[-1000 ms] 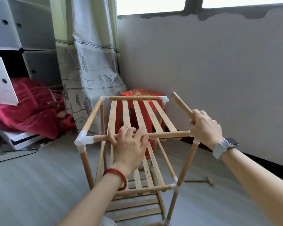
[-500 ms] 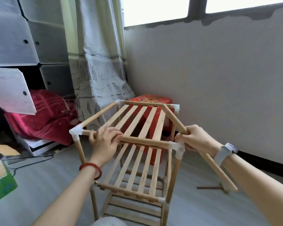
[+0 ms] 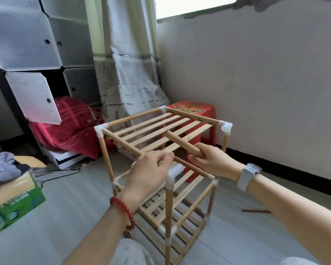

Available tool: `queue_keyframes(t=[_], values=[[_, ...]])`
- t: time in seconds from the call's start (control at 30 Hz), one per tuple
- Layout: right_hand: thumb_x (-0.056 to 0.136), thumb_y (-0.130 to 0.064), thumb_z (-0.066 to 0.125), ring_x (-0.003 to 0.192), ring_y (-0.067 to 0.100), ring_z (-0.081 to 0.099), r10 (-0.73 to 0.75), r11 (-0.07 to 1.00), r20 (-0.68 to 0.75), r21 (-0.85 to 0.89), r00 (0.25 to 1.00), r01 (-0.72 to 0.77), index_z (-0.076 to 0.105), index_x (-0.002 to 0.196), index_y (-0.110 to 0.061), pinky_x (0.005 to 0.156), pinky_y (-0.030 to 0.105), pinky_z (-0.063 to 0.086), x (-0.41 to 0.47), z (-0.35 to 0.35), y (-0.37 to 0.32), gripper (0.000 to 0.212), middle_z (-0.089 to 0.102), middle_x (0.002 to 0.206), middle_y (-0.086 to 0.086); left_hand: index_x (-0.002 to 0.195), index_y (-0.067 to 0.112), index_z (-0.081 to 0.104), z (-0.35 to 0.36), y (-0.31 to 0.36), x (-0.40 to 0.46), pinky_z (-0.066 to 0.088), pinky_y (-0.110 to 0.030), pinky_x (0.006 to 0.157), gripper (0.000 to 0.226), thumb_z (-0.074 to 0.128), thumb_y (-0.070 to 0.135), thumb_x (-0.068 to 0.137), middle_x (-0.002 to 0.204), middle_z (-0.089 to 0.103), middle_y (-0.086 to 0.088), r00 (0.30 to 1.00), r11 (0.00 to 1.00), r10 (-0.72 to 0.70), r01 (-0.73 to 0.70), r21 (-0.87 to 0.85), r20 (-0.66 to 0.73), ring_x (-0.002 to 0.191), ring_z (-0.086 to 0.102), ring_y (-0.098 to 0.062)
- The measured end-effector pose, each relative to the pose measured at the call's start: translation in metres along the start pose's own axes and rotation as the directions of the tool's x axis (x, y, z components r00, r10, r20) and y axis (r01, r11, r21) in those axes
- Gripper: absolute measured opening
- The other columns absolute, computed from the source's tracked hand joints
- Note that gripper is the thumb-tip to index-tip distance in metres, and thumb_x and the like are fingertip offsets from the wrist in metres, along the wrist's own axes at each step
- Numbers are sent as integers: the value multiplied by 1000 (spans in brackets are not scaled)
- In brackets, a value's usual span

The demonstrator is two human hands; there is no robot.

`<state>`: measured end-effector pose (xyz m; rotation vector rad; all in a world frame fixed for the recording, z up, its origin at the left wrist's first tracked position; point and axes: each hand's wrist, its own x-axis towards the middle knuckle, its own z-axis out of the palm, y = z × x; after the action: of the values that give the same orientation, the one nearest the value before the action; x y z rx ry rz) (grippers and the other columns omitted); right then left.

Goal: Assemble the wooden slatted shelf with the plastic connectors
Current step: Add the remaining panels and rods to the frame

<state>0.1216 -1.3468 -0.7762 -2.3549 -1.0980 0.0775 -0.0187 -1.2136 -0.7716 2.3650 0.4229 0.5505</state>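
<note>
The wooden slatted shelf (image 3: 157, 129) stands on the floor in front of me, three tiers joined by white plastic connectors (image 3: 225, 127). My left hand (image 3: 149, 169) grips the near top rail close to the near corner connector (image 3: 175, 172). My right hand (image 3: 212, 159) holds a loose wooden rod (image 3: 182, 142) that lies slanted over the top slats, its far end pointing away from me. The rod's near end is hidden in my fist.
A red plastic stool (image 3: 195, 109) stands behind the shelf by the wall. A curtain (image 3: 126, 73), a cube cabinet (image 3: 36, 44) and a red blanket (image 3: 71, 127) are to the left. A green box (image 3: 13, 203) sits at the left edge. A small hammer (image 3: 256, 211) lies on the floor at right.
The shelf has turned, so a corner now faces me. My right hand has drawn the rod up over the top slats. My left hand has slid along the near rail toward the corner connector.
</note>
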Motion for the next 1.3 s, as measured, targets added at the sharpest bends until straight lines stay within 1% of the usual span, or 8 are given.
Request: queue_keyframes(t=[0.07,0.17,0.37,0.57,0.77,0.87,1.0,1.3], values=[[96,-43,43,81,14,59,-26,981,-58,-193,998,15,48,111,-28,62,27,43,-6,-2,12,23,60,94,-7,121,24,53,23,10,-8,34,-42,107,47,38,58,92,124,47,5,998,939,-17,-5,343,60,129,34,-15],[97,-48,35,78,12,56,-102,928,-99,-368,990,59,43,122,-32,59,25,42,-16,-3,30,31,53,100,-9,125,17,48,47,5,-2,36,-44,106,50,40,54,92,133,45,0,998,847,63,-41,530,-22,134,24,-17],[97,-35,46,90,13,54,-362,831,-124,-491,924,260,51,125,-29,51,18,30,-24,-11,56,30,58,101,-9,110,11,59,32,-22,10,23,-22,108,32,56,35,90,122,54,-1,973,943,230,-221,247,-9,133,26,-10],[82,-28,70,53,13,56,-548,745,-171,-544,819,385,64,105,-23,41,15,24,-10,6,27,24,59,66,-9,92,21,57,-10,-69,24,23,-34,114,19,67,32,80,113,53,7,963,959,245,-257,117,110,131,23,0],[82,-26,68,50,8,50,-605,722,-184,-536,774,437,67,103,-23,48,9,9,8,22,6,21,59,66,-9,71,27,56,-14,-88,21,9,-2,101,59,34,82,72,117,47,20,969,968,249,-249,10,1,128,7,24],[87,-33,51,52,1,44,-643,710,-180,-504,744,492,68,101,-23,47,6,10,9,24,5,24,61,71,-13,82,23,62,-7,-85,16,12,3,99,55,29,66,87,121,43,29,979,966,162,-183,-180,-124,127,9,27],[87,-39,47,52,7,51,-695,678,-171,-479,699,557,68,99,-22,40,16,28,21,26,9,30,61,70,-12,100,16,63,5,-79,17,14,-2,103,33,31,26,101,143,32,22,983,864,-50,-47,-501,-178,130,8,24],[86,-42,43,47,11,55,-719,675,-139,-373,681,637,69,93,-21,34,25,36,47,45,-10,34,64,67,-11,95,33,71,-11,-97,23,5,-42,119,36,37,41,89,143,35,31,990,742,-81,-17,-670,-116,135,6,18]])
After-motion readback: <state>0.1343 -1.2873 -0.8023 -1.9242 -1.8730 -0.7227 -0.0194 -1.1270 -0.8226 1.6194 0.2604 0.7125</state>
